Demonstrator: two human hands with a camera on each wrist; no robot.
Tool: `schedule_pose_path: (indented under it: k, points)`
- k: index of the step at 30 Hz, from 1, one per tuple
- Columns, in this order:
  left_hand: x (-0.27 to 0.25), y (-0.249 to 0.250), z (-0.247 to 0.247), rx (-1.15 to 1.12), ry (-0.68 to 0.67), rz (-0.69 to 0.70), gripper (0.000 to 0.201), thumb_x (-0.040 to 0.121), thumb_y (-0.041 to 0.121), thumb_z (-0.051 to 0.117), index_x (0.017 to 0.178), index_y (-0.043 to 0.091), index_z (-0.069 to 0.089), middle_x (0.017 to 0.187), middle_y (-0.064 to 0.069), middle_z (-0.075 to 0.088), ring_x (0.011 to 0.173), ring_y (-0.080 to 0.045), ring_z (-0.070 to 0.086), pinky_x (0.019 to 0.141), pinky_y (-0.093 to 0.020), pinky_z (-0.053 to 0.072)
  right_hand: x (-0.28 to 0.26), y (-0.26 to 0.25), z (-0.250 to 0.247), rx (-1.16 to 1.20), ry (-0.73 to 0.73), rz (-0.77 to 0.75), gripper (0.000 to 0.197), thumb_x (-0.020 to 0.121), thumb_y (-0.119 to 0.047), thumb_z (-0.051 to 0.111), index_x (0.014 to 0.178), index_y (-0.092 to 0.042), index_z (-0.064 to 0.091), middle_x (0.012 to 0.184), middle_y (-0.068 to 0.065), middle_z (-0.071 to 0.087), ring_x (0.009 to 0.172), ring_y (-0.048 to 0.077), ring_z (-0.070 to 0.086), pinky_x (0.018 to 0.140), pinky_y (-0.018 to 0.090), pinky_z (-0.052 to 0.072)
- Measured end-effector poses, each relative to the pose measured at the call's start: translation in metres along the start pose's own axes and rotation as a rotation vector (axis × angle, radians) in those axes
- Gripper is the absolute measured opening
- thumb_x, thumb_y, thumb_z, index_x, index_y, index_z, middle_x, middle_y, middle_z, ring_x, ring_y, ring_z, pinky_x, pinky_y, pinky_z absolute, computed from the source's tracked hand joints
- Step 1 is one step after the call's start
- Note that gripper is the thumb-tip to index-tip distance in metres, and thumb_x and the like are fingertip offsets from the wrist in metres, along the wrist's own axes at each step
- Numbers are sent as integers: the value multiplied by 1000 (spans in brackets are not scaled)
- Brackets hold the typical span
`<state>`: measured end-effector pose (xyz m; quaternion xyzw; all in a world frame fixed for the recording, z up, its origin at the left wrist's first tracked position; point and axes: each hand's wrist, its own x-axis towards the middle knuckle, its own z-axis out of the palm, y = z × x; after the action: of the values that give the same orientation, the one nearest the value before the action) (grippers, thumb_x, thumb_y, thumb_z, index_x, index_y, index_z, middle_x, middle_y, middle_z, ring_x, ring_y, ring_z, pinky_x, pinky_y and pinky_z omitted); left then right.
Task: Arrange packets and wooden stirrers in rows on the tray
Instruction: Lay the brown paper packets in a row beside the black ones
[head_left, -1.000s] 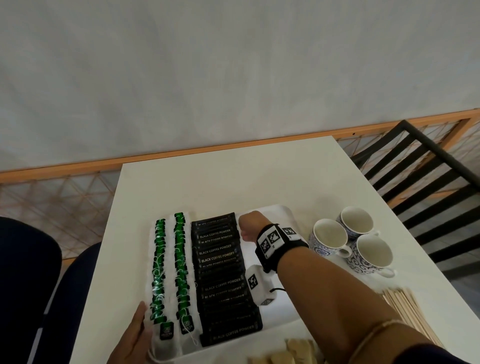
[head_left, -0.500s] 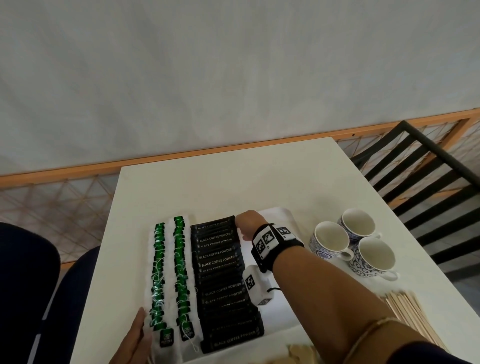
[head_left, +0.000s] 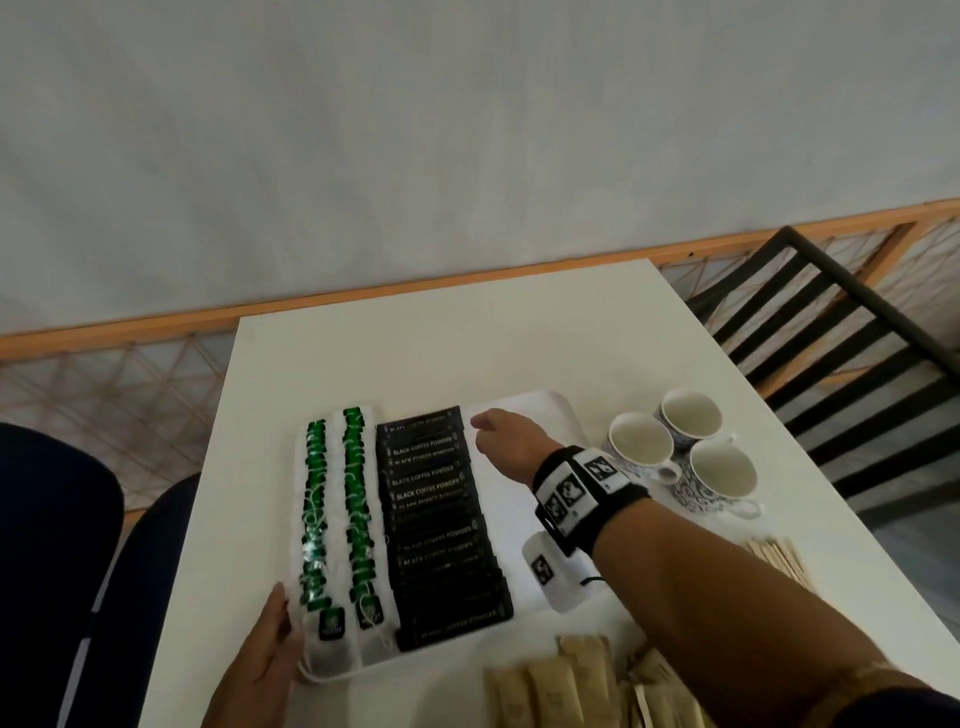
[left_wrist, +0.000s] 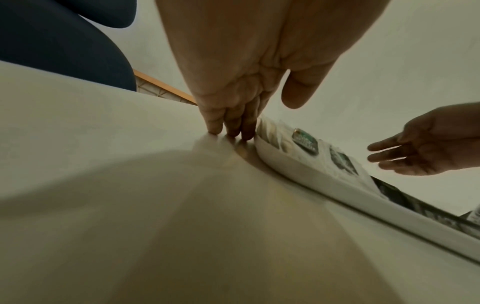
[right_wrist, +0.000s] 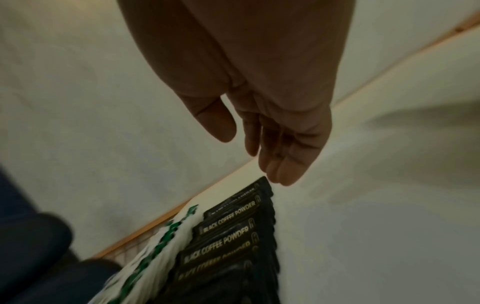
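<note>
A white tray (head_left: 558, 415) lies on the white table and holds two rows of green-and-white tea bags (head_left: 335, 514) and one row of black coffee packets (head_left: 441, 525). My right hand (head_left: 498, 441) hovers at the far right end of the black row with its fingers relaxed and nothing in it; in the right wrist view the fingertips (right_wrist: 280, 174) sit just past the top packet (right_wrist: 241, 197). My left hand (head_left: 265, 660) rests flat beside the tray's near left corner, its fingertips (left_wrist: 228, 129) on the table against the rim (left_wrist: 298, 170).
Three blue-patterned cups (head_left: 675, 452) stand right of the tray. Wooden stirrers (head_left: 779, 566) lie at the near right, tan packets (head_left: 566, 686) at the front edge. A black slatted chair (head_left: 841, 332) stands beyond the table's right side.
My right hand has shifted slightly left and away along the top of the black packet row. The left hand has stayed at the tray's corner.
</note>
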<state>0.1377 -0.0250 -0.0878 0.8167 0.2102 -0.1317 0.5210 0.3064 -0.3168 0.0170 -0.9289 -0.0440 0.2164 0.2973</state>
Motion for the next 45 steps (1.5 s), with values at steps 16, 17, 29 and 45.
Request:
schedule_pose_path:
  k: [16, 17, 29, 45]
  points:
    - [-100, 20, 54, 616, -255, 420, 44, 61, 72, 51, 100, 52, 43, 108, 29, 39, 95, -2, 49, 82, -17, 42, -233, 108, 61, -346, -121, -165, 46, 86, -49, 59, 128, -31, 50, 124, -7, 49, 114, 12, 42, 96, 25, 38]
    - [-100, 25, 61, 665, -326, 466, 50, 61, 75, 44, 105, 52, 42, 110, 28, 39, 99, 0, 47, 86, -15, 41, -235, 108, 64, -365, -117, -183, 48, 86, -49, 59, 130, -30, 49, 126, -6, 49, 115, 13, 43, 97, 26, 39]
    - [-82, 62, 136, 872, -326, 549, 32, 92, 41, 50, 122, 31, 47, 117, 6, 45, 99, -16, 56, 81, -30, 47, -170, 80, 88, -495, -148, -104, 52, 83, -44, 66, 128, -22, 52, 125, 7, 45, 118, 27, 44, 94, 42, 44]
    - [-84, 70, 124, 411, -237, 447, 27, 68, 17, 82, 68, 25, 55, 64, 9, 62, 59, -1, 54, 57, -18, 44, -177, 81, 62, -29, -112, -224, 23, 77, -29, 78, 97, -19, 72, 85, -8, 62, 78, 7, 52, 64, 13, 36]
